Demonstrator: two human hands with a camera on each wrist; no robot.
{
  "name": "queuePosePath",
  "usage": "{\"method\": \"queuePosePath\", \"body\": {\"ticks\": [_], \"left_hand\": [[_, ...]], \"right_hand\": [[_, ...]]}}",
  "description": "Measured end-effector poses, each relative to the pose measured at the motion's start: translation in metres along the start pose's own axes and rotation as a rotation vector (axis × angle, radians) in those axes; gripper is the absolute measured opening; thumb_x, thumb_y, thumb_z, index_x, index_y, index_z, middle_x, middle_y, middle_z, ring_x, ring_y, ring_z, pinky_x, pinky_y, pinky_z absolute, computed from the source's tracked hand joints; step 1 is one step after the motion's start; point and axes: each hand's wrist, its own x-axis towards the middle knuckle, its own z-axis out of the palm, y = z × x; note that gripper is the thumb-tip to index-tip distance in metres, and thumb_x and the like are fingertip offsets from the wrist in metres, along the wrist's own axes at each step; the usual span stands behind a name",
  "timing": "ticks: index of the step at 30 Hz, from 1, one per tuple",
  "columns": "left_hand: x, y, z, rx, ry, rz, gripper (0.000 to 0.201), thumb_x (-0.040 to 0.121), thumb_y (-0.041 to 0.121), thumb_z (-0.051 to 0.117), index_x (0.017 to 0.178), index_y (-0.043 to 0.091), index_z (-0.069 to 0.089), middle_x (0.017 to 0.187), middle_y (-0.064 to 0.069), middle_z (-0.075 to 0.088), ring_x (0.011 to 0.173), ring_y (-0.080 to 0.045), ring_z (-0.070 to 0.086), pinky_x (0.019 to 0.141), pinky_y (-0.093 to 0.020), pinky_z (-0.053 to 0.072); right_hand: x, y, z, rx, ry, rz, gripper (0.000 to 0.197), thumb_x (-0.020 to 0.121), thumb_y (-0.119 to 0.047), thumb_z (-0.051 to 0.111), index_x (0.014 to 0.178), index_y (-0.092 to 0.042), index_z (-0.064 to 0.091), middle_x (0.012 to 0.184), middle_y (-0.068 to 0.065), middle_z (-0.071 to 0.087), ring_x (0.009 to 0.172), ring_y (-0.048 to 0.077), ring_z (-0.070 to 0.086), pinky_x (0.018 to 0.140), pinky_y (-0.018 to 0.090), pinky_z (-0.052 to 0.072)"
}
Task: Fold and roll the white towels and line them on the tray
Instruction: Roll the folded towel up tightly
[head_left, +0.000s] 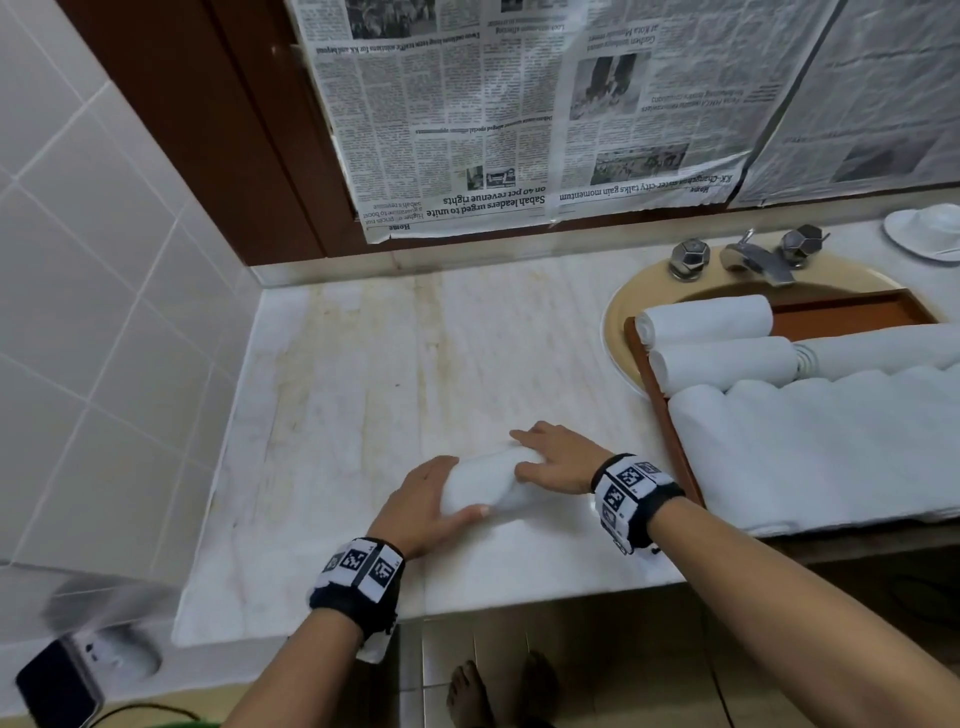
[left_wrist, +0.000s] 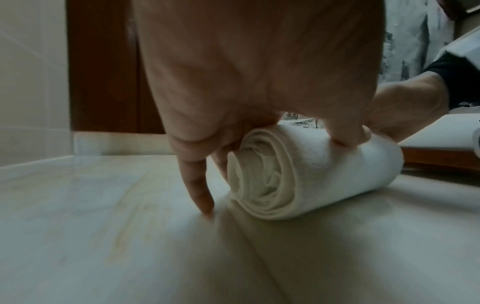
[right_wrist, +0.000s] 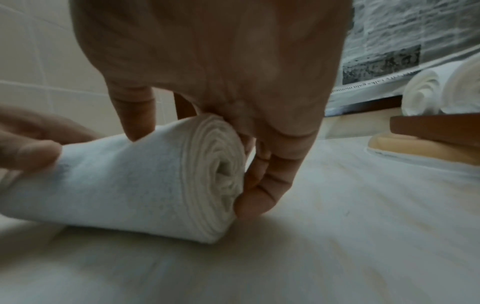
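Gripping the rolled towel (head_left: 491, 480), both hands (head_left: 558, 460) hide its far side.

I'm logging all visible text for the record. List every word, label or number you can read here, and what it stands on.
All on the upside-down newspaper taped to the wall:
"Sabah leaders urged to unite on 40 pct revenue rights"
"KK-Changsha sister-city talks gain momentum" (middle words blurred, partly guessed)
"Home"
The other headlines and the body text are too small or blurred to read.
The wristbands carry square code patterns, no readable words.
The towels bear no text.
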Motion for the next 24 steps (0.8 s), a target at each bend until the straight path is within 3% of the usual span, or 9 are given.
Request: {"method": "queuePosePath", "body": {"ticks": [3, 5, 7, 10, 14, 17, 21, 24], "left_hand": [[0.01, 0.011, -0.015, 0.055, -0.13, -0.033, 0.098, 0.073, 0.08, 0.062, 0.149, 0.023, 0.033, 0.149, 0.004, 0.038, 0.136, -0.019, 0.037, 0.109, -0.037, 0.036], [0.017, 0.017, -0.025, 0.143, -0.23, -0.088, 0.1, 0.069, 0.08, 0.065, 0.147, 0.025, 0.036, 0.147, 0.001, 0.037, 0.135, -0.022, 0.036, 0.109, -0.041, 0.036], [0.025, 0.017, -0.028, 0.211, -0.296, -0.098, 0.1, 0.06, 0.087, 0.064, 0.14, 0.03, 0.045, 0.135, 0.001, 0.043, 0.127, -0.024, 0.042, 0.104, -0.043, 0.041], [0.031, 0.016, -0.029, 0.217, -0.381, -0.093, 0.103, 0.055, 0.087, 0.067, 0.136, 0.028, 0.045, 0.128, 0.002, 0.047, 0.118, -0.02, 0.048, 0.097, -0.037, 0.043], [0.031, 0.023, -0.026, 0.194, -0.479, -0.024, 0.081, 0.057, 0.081, 0.074, 0.113, 0.024, 0.059, 0.108, 0.005, 0.06, 0.098, -0.013, 0.059, 0.081, -0.027, 0.049], [0.028, 0.026, -0.023, 0.164, -0.474, 0.007, 0.078, 0.058, 0.076, 0.077, 0.112, 0.023, 0.06, 0.107, 0.004, 0.057, 0.095, -0.012, 0.057, 0.082, -0.028, 0.05], [0.028, 0.025, -0.019, 0.092, -0.443, 0.044, 0.077, 0.055, 0.075, 0.08, 0.112, 0.028, 0.057, 0.109, 0.007, 0.06, 0.097, -0.01, 0.058, 0.086, -0.031, 0.051], [0.035, 0.032, -0.022, 0.023, -0.423, 0.08, 0.07, 0.054, 0.075, 0.08, 0.107, 0.034, 0.058, 0.105, 0.012, 0.064, 0.095, -0.006, 0.06, 0.082, -0.027, 0.051]], "right_hand": [[-0.003, 0.0, 0.001, 0.091, 0.004, 0.041, 0.08, 0.085, -0.053, 0.051, 0.154, -0.023, 0.026, 0.156, -0.002, 0.024, 0.138, 0.021, 0.033, 0.111, 0.038, 0.032], [-0.006, 0.0, 0.001, 0.092, -0.021, 0.062, 0.076, 0.084, -0.054, 0.052, 0.151, -0.022, 0.032, 0.153, -0.002, 0.029, 0.136, 0.02, 0.037, 0.109, 0.037, 0.034], [-0.01, -0.001, 0.002, 0.067, -0.041, 0.096, 0.074, 0.084, -0.055, 0.052, 0.148, -0.022, 0.037, 0.147, 0.0, 0.036, 0.131, 0.021, 0.041, 0.105, 0.037, 0.036], [-0.021, -0.004, 0.002, 0.047, -0.092, 0.139, 0.067, 0.083, -0.056, 0.055, 0.138, -0.018, 0.049, 0.138, 0.005, 0.046, 0.124, 0.025, 0.046, 0.1, 0.039, 0.041], [-0.033, -0.003, 0.006, -0.008, -0.128, 0.139, 0.057, 0.082, -0.058, 0.057, 0.123, -0.017, 0.059, 0.126, 0.004, 0.051, 0.11, 0.023, 0.05, 0.094, 0.039, 0.044], [-0.041, 0.003, 0.012, -0.021, -0.137, 0.138, 0.062, 0.078, -0.061, 0.056, 0.126, -0.022, 0.055, 0.129, -0.002, 0.048, 0.111, 0.018, 0.047, 0.096, 0.039, 0.043], [-0.05, 0.009, 0.013, 0.088, -0.1, 0.171, 0.05, 0.076, -0.055, 0.06, 0.116, -0.027, 0.053, 0.117, -0.005, 0.055, 0.104, 0.017, 0.053, 0.092, 0.036, 0.045], [-0.061, 0.017, 0.004, 0.153, -0.058, 0.178, 0.044, 0.077, -0.054, 0.061, 0.112, -0.029, 0.051, 0.115, -0.006, 0.056, 0.103, 0.018, 0.054, 0.091, 0.036, 0.046]]}}
